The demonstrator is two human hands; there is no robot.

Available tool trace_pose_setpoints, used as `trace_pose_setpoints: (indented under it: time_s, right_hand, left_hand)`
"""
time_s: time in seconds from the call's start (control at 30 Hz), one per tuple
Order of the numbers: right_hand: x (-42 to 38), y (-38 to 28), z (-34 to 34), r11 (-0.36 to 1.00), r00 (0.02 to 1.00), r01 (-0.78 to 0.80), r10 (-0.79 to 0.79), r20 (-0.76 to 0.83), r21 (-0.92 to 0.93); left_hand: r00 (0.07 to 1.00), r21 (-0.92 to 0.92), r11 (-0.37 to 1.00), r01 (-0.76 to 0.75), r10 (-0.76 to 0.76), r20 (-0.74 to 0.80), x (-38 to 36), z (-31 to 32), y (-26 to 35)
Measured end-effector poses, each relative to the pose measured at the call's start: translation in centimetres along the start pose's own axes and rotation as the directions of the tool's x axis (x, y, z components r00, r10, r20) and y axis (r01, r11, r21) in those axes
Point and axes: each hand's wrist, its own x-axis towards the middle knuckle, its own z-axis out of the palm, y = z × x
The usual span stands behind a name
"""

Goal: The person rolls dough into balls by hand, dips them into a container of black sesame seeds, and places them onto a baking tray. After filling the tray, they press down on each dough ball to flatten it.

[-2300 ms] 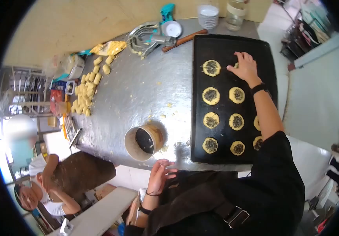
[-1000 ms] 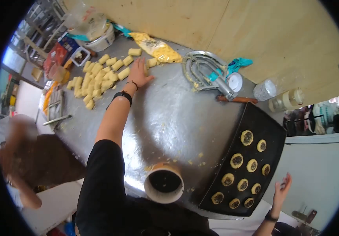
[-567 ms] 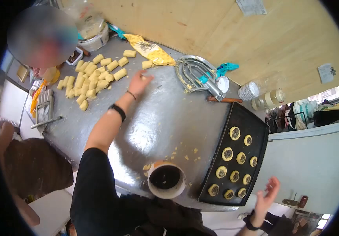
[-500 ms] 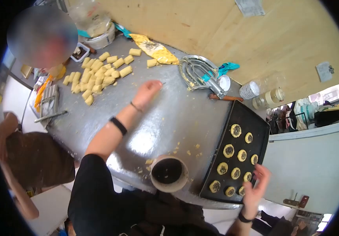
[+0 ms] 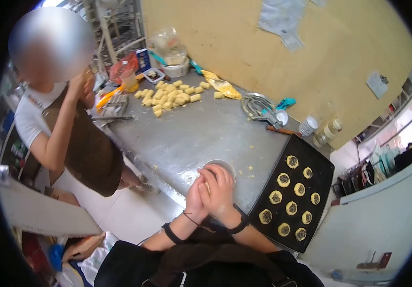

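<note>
Both hands are pressed together just in front of the round container (image 5: 219, 166), which stands at the near edge of the steel bench (image 5: 191, 134). The left hand (image 5: 195, 197) and the right hand (image 5: 221, 191) are cupped against each other, fingers curled closed; whatever is between the palms is hidden, so I cannot tell for certain what they hold, though a pale sliver shows between the fingers.

My reading is that the step in hand is shaping a dough piece between the palms. The heap of yellow dough pieces (image 5: 170, 96) lies well beyond the container, at the far end of the bench. To the right of the container sits the black baking tray (image 5: 322, 165), carrying 10 filled rounds (image 5: 283, 180) in 2 rows, with bare space along its right side.

The next move would call for opening the palms over the container or the tray without squashing the piece, and setting it clear of the rounds already laid.

Another person (image 5: 67, 138) stands to the left of the container, off the bench's end, a hand raised.
</note>
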Motion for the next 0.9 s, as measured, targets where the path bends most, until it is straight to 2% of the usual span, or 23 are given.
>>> trace_pose_setpoints:
  time_s: [0.1, 0.17, 0.27, 0.3, 0.33, 0.37, 0.4, 0.43, 0.47, 0.53, 0.57, 0.6, 0.67, 0.77, 0.83, 0.87, 0.9]
  right_hand:
    - [-2.4, -1.2, 0.2, 0.994, 0.998, 0.057, -0.059, 0.025, 0.088]
    - [-3.4, -2.0, -0.3, 0.987, 0.997, 0.072, -0.077, 0.031, 0.143]
    - [-4.4, -2.2, -1.6, 0.914, 0.994, 0.018, -0.060, 0.092, 0.405]
    - [-4.6, -1.7, -1.9, 0.749, 0.989, -0.147, 0.092, 0.118, 0.646]
    - [-4.8, -0.8, -1.8, 0.495, 0.955, -0.281, 0.226, 0.191, 0.822]
    - [-4.9, 0.0, -1.9, 0.181, 0.897, -0.372, 0.321, 0.303, 0.910]
    - [-4.8, 0.8, -2.3, 0.139, 0.908, -0.317, 0.330, 0.258, 0.938]
    - [-5.0, 2.0, -2.0, -0.013, 0.883, -0.308, 0.368, 0.291, 0.951]
    - [-5.2, 2.7, -1.3, -0.166, 0.854, -0.296, 0.395, 0.339, 0.940]
    - [-5.7, -1.1, -1.7, 0.040, 0.919, -0.315, 0.262, 0.294, 0.948]
    - [-6.7, -2.5, -1.6, 0.115, 0.914, -0.330, 0.286, 0.287, 0.937]
    - [-6.9, -4.4, -3.3, 0.195, 0.948, -0.277, 0.212, 0.235, 0.941]
    - [-5.2, -4.7, -6.4, 0.163, 0.985, -0.089, 0.158, 0.063, 0.983]
    - [-2.3, -2.9, -10.4, 0.106, 0.970, 0.198, 0.123, -0.211, 0.974]
    - [-1.3, -1.1, -10.7, 0.322, 0.947, 0.094, 0.263, -0.184, 0.942]
    - [-1.1, -0.4, -10.3, 0.418, 0.926, 0.025, 0.333, -0.179, 0.908]
    - [-2.0, -0.2, -9.1, 0.577, 0.975, -0.072, 0.214, -0.065, 0.814]
  left_hand:
    - [0.988, 0.161, 0.984, -0.069, 0.046, 0.145, -1.1, -4.0, -1.0]
    - [0.993, 0.223, 0.973, -0.063, 0.038, 0.112, -2.1, -5.1, -1.3]
    - [0.998, 0.313, 0.949, -0.026, 0.006, 0.064, -3.4, -5.4, -1.8]
    - [0.999, 0.340, 0.940, -0.012, -0.005, 0.049, -3.7, -5.4, -2.1]
    - [0.984, 0.378, 0.923, -0.079, 0.011, 0.178, -4.4, -4.6, -2.4]
    - [0.952, 0.406, 0.901, -0.153, 0.025, 0.304, -5.4, -3.5, -2.9]
    - [0.904, 0.423, 0.873, -0.242, 0.044, 0.425, -6.4, -1.9, -3.2]
    - [0.900, 0.524, 0.793, -0.310, 0.067, 0.431, -7.3, 0.0, -3.4]
    - [0.873, 0.545, 0.736, -0.401, 0.127, 0.471, -7.4, 0.7, -3.4]
    - [0.845, 0.507, 0.705, -0.497, 0.260, 0.467, -7.2, 2.0, -1.8]
    - [0.765, 0.549, 0.538, -0.640, 0.381, 0.519, -6.7, 2.0, -0.8]
    - [0.669, 0.574, 0.350, -0.740, 0.471, 0.575, -5.6, 1.6, 0.1]
    - [0.542, 0.546, 0.142, -0.826, 0.465, 0.700, -4.2, 1.0, -0.4]
    - [0.473, 0.461, 0.112, -0.880, 0.282, 0.835, -4.8, -0.6, -6.2]
    - [0.443, 0.441, 0.059, -0.895, 0.206, 0.872, -8.4, 1.3, -7.1]
    - [0.453, 0.430, 0.145, -0.891, 0.250, 0.856, -8.1, 1.5, -6.9]
    - [0.467, 0.412, 0.232, -0.881, 0.293, 0.834, -7.7, 1.8, -6.6]
